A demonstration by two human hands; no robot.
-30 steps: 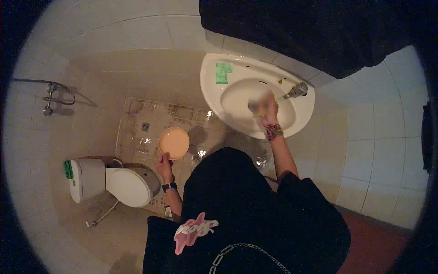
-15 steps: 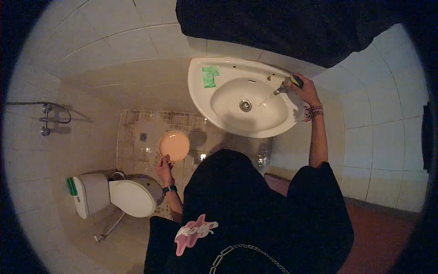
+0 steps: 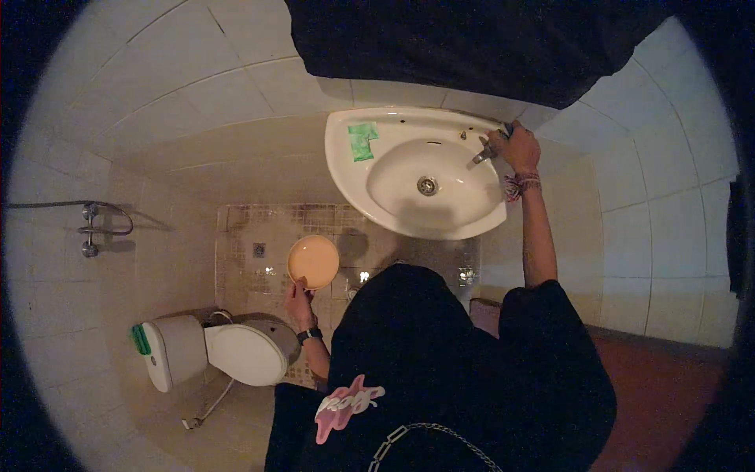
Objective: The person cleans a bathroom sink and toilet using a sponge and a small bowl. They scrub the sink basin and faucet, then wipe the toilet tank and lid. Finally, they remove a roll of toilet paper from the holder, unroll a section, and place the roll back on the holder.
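My left hand [image 3: 300, 304] grips the near rim of a round peach-coloured plate [image 3: 314, 261], thumb on top, over the tiled floor to the left of the sink. My right hand [image 3: 521, 148] is closed around the top of the metal faucet [image 3: 482, 156] at the right of the white washbasin [image 3: 346, 177]. Its fingers mostly hide the handle, and whether a sponge is also in them cannot be made out. No water stream shows under the spout. The basin's drain [image 3: 427, 186] is uncovered.
A green cloth or paper [image 3: 362, 141] lies on the basin's left ledge. Dark fabric [image 3: 472, 47] hangs above the basin. A white toilet [image 3: 248, 354] with a green item [image 3: 140, 339] on its tank stands lower left. A shower valve [image 3: 90, 230] is on the left wall.
Water ran from the faucet before, and the stream is gone now. My right hand has closed further over the faucet top, covering a yellow and dark item seen there. The plate stays in my left hand.
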